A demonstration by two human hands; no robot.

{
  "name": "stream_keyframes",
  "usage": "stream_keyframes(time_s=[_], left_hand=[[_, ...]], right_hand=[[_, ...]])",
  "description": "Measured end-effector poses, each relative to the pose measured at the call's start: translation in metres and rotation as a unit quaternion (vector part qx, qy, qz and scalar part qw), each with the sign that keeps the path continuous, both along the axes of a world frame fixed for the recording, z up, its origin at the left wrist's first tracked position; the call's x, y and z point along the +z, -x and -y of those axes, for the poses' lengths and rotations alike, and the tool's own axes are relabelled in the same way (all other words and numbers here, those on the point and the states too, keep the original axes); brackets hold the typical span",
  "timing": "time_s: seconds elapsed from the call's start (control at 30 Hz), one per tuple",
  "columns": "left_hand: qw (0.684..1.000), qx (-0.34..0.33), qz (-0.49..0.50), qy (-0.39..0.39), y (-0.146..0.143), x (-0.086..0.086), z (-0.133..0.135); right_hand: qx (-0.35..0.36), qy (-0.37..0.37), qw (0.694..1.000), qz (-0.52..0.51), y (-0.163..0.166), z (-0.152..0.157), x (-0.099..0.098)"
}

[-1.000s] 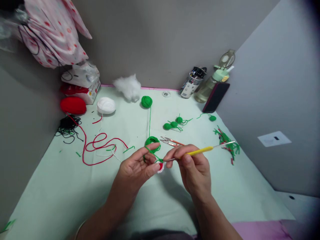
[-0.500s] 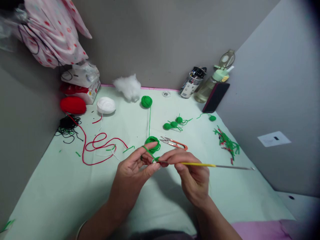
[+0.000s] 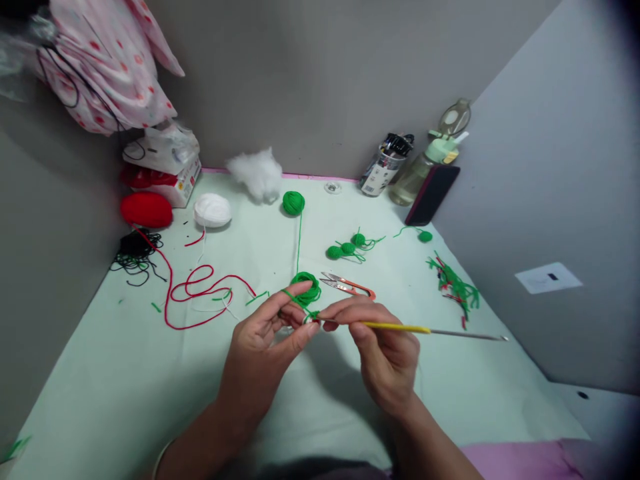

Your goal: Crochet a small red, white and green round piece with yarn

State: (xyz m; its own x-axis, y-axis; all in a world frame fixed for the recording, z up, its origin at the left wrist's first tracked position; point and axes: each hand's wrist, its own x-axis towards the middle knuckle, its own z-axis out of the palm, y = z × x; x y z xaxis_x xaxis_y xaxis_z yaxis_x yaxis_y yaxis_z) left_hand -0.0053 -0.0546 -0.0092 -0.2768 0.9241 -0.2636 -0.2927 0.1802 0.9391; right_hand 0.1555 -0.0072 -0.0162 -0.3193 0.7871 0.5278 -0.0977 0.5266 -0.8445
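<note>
My left hand (image 3: 267, 340) pinches a small green crocheted piece (image 3: 312, 317) between thumb and fingers, with some white showing at it. Green yarn runs over my raised left index finger. In my right hand (image 3: 385, 347) is a crochet hook (image 3: 400, 327) with a yellow grip, its near tip at the piece and its other metal end pointing right. Just beyond my fingers lies a loose coil of green yarn (image 3: 313, 293), from which a strand leads back to a green yarn ball (image 3: 293, 203). Orange-handled thread snips (image 3: 349, 285) rest beside the coil.
Small green crocheted balls (image 3: 348, 249) lie right of centre, yarn scraps (image 3: 457, 283) farther right. At left are red yarn (image 3: 147, 210), white yarn (image 3: 213, 211) and black yarn (image 3: 136, 245). White stuffing (image 3: 257, 175), a pen holder (image 3: 383, 167), a bottle (image 3: 417, 175) and a phone (image 3: 433, 195) stand along the back.
The hook has shifted very slightly left and its right end tilted a little lower. My left index finger has dipped slightly; both hands keep their holds.
</note>
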Motion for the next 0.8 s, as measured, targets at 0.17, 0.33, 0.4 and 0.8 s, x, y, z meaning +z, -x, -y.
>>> stream_keyframes(time_s=[0.17, 0.33, 0.4, 0.8], left_hand=[[0.999, 0.007, -0.053, -0.007, -0.001, -0.003, 0.003], [1.000, 0.000, -0.016, 0.001, 0.000, -0.001, 0.002], [0.999, 0.000, 0.035, 0.005, -0.001, 0.000, 0.000], [0.961, -0.085, 0.254, 0.066, 0.007, 0.000, 0.000]], right_hand=[[0.000, 0.000, 1.000, 0.028, -0.001, 0.000, 0.001], [-0.011, 0.031, 0.999, -0.024, 0.006, 0.001, -0.002], [-0.028, 0.022, 0.999, -0.023, 0.008, 0.003, -0.004], [-0.043, -0.109, 0.990, 0.081, -0.001, 0.009, -0.005]])
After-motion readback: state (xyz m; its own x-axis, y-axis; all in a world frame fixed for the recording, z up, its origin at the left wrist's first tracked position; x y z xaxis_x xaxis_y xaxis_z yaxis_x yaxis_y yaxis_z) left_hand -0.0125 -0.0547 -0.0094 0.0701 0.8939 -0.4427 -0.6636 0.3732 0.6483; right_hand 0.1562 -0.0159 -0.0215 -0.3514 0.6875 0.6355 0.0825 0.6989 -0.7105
